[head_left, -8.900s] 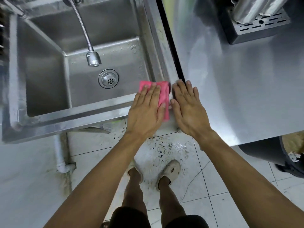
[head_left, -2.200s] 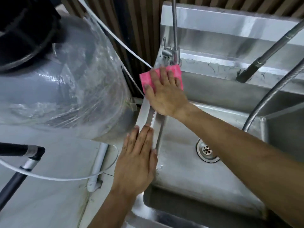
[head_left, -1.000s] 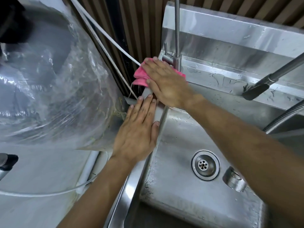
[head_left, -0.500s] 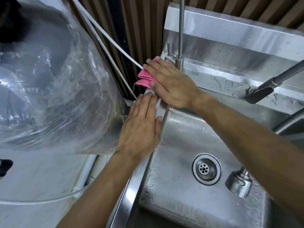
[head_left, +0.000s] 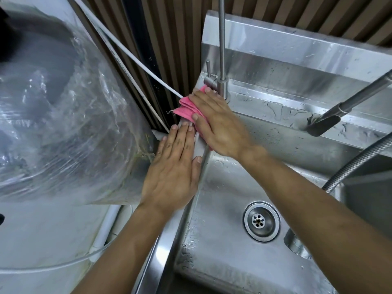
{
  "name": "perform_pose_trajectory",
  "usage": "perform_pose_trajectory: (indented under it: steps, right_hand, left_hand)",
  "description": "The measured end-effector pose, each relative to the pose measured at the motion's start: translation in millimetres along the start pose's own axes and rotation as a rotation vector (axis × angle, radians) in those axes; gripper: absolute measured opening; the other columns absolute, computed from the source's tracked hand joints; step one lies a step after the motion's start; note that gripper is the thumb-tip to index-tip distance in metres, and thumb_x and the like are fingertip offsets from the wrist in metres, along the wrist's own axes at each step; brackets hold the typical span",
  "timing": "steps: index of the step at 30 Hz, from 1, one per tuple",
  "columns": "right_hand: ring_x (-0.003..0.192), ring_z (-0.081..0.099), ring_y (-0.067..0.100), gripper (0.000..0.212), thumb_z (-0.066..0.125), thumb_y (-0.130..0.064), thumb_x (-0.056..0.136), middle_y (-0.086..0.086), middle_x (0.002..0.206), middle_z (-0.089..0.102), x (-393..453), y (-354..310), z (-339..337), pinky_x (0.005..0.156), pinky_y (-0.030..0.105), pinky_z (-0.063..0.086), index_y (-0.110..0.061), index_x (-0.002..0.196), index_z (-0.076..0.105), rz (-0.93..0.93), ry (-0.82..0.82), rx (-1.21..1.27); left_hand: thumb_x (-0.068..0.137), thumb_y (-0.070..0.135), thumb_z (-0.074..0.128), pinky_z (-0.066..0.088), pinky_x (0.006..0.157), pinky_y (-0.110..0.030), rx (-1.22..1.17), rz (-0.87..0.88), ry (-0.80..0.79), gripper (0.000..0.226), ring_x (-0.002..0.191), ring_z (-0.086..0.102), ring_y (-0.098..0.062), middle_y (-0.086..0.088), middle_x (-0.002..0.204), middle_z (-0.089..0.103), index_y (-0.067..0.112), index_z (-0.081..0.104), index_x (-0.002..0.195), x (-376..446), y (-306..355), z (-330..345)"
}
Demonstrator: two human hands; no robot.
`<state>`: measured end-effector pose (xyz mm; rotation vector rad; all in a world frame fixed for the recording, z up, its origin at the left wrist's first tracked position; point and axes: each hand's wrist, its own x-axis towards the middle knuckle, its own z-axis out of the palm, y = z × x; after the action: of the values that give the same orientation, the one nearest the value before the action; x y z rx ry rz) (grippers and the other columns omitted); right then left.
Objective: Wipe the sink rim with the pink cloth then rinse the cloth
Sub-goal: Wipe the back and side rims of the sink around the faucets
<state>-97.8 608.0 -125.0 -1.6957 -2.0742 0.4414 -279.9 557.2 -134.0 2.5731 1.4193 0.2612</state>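
Note:
A pink cloth (head_left: pixel 186 108) lies bunched on the far-left corner of the steel sink rim (head_left: pixel 165 247), just left of a thin faucet post. My right hand (head_left: pixel 218 126) presses flat on the cloth with straight fingers and covers most of it. My left hand (head_left: pixel 174 170) rests flat on the left rim just below the cloth, fingertips almost touching the right hand. The wet basin, with its round drain (head_left: pixel 261 221), lies to the right of both hands.
A thin faucet post (head_left: pixel 221 49) rises at the back corner. A second tap arm (head_left: pixel 343 108) and a flexible hose (head_left: pixel 358 160) cross over the basin at right. A large bin lined with clear plastic (head_left: pixel 63 124) crowds the left, with white tubes (head_left: pixel 135 60) beside it.
Over the last second my right hand has dragged the cloth a little along the corner of the rim, and my left hand has slid up the left rim toward it.

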Motion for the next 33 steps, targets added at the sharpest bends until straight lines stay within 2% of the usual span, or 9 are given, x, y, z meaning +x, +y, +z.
perform_pose_trajectory:
  steps: [5, 9, 12, 14, 16, 20, 23, 28, 33]
  right_hand:
    - [0.161, 0.010, 0.016, 0.055, 0.037, -0.037, 0.112, 0.001, 0.171, 0.028, -10.3, 7.4, 10.4, 0.132, 0.035, 0.002, -0.017, 0.163, 0.031, 0.005, 0.058, 0.004]
    - [0.148, 0.042, 0.023, 0.043, 0.043, -0.023, 0.111, 0.009, 0.152, 0.055, -14.0, 5.5, 11.4, 0.126, 0.042, 0.030, -0.009, 0.151, 0.051, -0.038, 0.197, 0.052]
    - [0.118, 0.061, 0.002, 0.040, 0.042, -0.023, 0.112, 0.008, 0.136, 0.063, -41.8, -4.6, -9.6, 0.103, 0.027, 0.052, -0.013, 0.149, 0.052, 0.188, 0.472, 0.310]
    - [0.125, 0.060, 0.010, 0.040, 0.042, -0.018, 0.111, 0.011, 0.141, 0.060, -49.0, -6.4, -36.3, 0.110, 0.032, 0.049, -0.008, 0.149, 0.049, 0.228, 0.778, 0.336]
    - [0.147, 0.044, 0.036, 0.041, 0.043, -0.016, 0.111, 0.013, 0.156, 0.048, -31.2, 4.9, -65.1, 0.129, 0.043, 0.025, -0.006, 0.151, 0.044, 0.155, 0.953, 0.135]
    - [0.159, 0.014, 0.036, 0.054, 0.029, -0.033, 0.115, 0.011, 0.172, 0.023, 55.1, 42.5, -99.1, 0.126, 0.037, -0.012, -0.011, 0.164, 0.024, 0.022, 0.588, -0.467]
    - [0.161, 0.009, 0.034, 0.063, 0.022, -0.043, 0.114, 0.013, 0.174, 0.011, 85.1, 52.3, -93.0, 0.126, 0.046, -0.009, -0.011, 0.166, 0.012, -0.158, 0.322, -0.829]
    - [0.161, 0.006, 0.029, 0.064, 0.020, -0.038, 0.109, 0.013, 0.173, 0.011, 54.1, 76.8, -119.3, 0.132, 0.045, 0.002, -0.009, 0.166, 0.015, -0.442, 0.025, -0.996]
    - [0.161, 0.003, 0.029, 0.066, 0.018, -0.043, 0.107, 0.009, 0.174, 0.001, 37.2, 86.1, -152.6, 0.132, 0.046, 0.003, -0.018, 0.167, 0.007, -0.501, -0.048, -1.110]
  left_hand:
    - [0.109, 0.037, 0.024, 0.007, 0.129, -0.043, 0.006, -0.004, 0.001, 0.063, 0.159, -0.002, -0.021, -0.009, 0.172, 0.004, 0.008, 0.009, 0.163, 1.2, 0.2, 0.0]
    - [0.108, 0.037, 0.023, 0.001, 0.129, -0.041, 0.021, -0.002, 0.008, 0.064, 0.159, -0.004, -0.020, -0.007, 0.172, 0.002, 0.010, 0.005, 0.163, 1.2, 1.6, 0.0]
    - [0.107, 0.038, 0.019, -0.003, 0.129, -0.040, 0.032, -0.014, -0.008, 0.064, 0.158, -0.008, -0.020, -0.007, 0.172, 0.002, 0.009, 0.005, 0.163, 2.2, 3.4, -1.2]
    - [0.104, 0.038, 0.017, -0.004, 0.129, -0.041, 0.033, -0.026, -0.034, 0.067, 0.158, -0.008, -0.022, -0.008, 0.172, 0.004, 0.008, 0.007, 0.163, 6.2, 5.4, -4.8]
    - [0.101, 0.040, 0.013, -0.007, 0.128, -0.040, 0.025, -0.013, -0.057, 0.070, 0.158, -0.009, -0.023, -0.010, 0.172, 0.001, 0.007, 0.007, 0.163, 17.8, 9.1, -8.2]
    - [0.101, 0.045, 0.008, -0.013, 0.126, -0.039, 0.074, 0.048, -0.089, 0.071, 0.158, -0.011, -0.022, -0.007, 0.172, -0.003, 0.010, 0.005, 0.163, 59.3, 14.3, -8.0]
    - [0.103, 0.047, 0.008, -0.010, 0.127, -0.041, 0.100, 0.055, -0.107, 0.070, 0.158, -0.013, -0.021, -0.003, 0.172, -0.005, 0.013, 0.002, 0.164, 76.3, 13.2, -5.0]
    - [0.101, 0.045, 0.006, -0.011, 0.127, -0.039, 0.090, 0.058, -0.123, 0.070, 0.157, -0.015, -0.018, 0.001, 0.172, -0.008, 0.014, 0.000, 0.164, 73.8, 13.0, -7.8]
    - [0.100, 0.043, 0.005, -0.009, 0.128, -0.039, 0.089, 0.049, -0.124, 0.070, 0.157, -0.015, -0.018, 0.000, 0.172, -0.008, 0.014, 0.000, 0.164, 71.9, 13.8, -8.6]
